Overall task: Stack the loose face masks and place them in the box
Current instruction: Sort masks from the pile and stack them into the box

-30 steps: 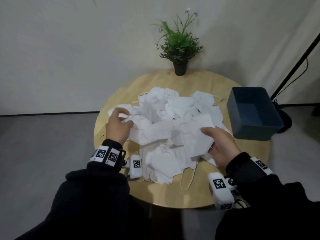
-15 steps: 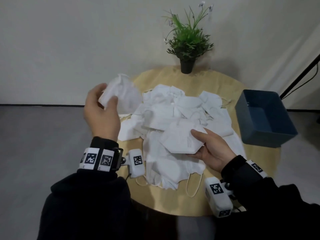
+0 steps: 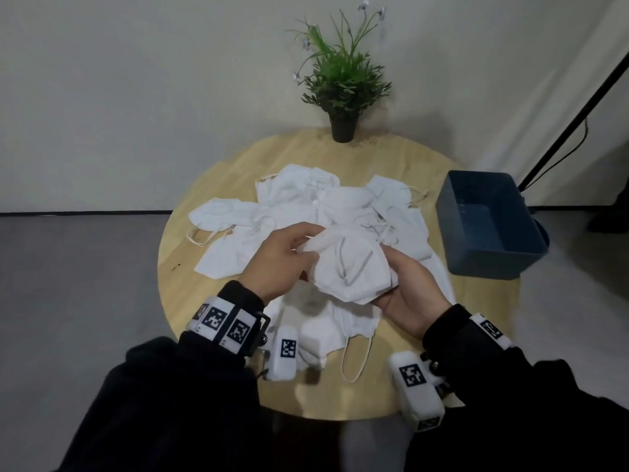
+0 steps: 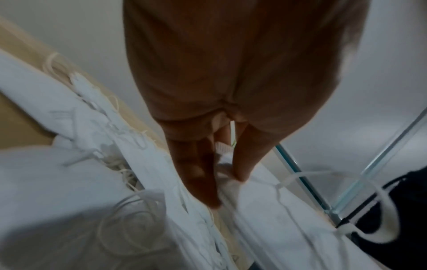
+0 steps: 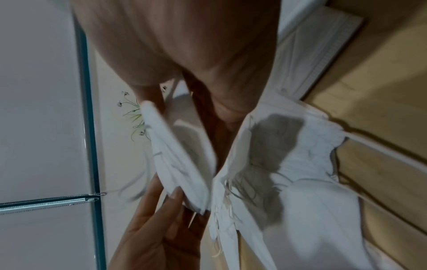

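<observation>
Here, masks: soft white folded mask [image 3: 350, 267] held above the heap [image 3: 289, 212] mid-desk.
Fingers: left hand [image 3: 282, 257] pinches its edge; right hand [image 3: 408, 294] clamped beneath.
Hidden: right fingertips, behind fabric.

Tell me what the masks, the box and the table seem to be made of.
Masks: soft white nonwoven-looking fabric, matte; they crease, with stitched edges.
Box: likely plastic; dark blue, smooth walls, faint sheen.
Table: light wood or wood-look laminate; plank lines visible.

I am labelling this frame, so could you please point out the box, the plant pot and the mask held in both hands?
box [image 3: 476, 257]: head view, its near outer wall.
pot [image 3: 342, 128]: head view, middle of its dark side.
held mask [image 3: 350, 267]: head view, centre of its white front.
</observation>
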Demonstrator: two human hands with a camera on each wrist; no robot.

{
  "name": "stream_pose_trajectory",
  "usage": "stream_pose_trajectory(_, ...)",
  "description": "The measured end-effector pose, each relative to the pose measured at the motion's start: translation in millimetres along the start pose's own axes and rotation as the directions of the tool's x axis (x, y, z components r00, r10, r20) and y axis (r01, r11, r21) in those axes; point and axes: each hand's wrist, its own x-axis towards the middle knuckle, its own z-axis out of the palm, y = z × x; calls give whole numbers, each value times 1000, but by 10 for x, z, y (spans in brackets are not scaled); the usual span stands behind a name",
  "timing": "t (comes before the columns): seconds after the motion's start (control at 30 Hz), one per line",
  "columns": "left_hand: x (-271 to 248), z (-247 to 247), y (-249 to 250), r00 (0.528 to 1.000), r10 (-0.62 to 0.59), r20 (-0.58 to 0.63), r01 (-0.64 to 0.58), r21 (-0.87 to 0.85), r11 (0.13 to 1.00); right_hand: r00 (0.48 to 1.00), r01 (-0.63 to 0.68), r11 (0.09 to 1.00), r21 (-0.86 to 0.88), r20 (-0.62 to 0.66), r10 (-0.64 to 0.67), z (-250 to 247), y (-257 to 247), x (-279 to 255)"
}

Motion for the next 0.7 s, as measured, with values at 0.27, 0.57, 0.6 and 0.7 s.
stream_pose_trajectory(0.27,17,-99,-107,999,-16,43,5,236,972,982,103,981,166,-177,-73,-116,-120,-36)
stream_pose_trajectory(0.57,-26,-63,-109,990,-10,143,-10,133,991,978,208,847,-489,78,-194,-75,110,-48)
stream_pose_trajectory(0.6,-33,-50,-119,988,-13,151,-7,131,991,980,191,813,-550,60,-190,-101,134,-33)
stream_pose_trajectory(0.7,-53,-11,-159,983,-58,176,29,163,986,965,62,637,-768,-116,-234,-204,176,7)
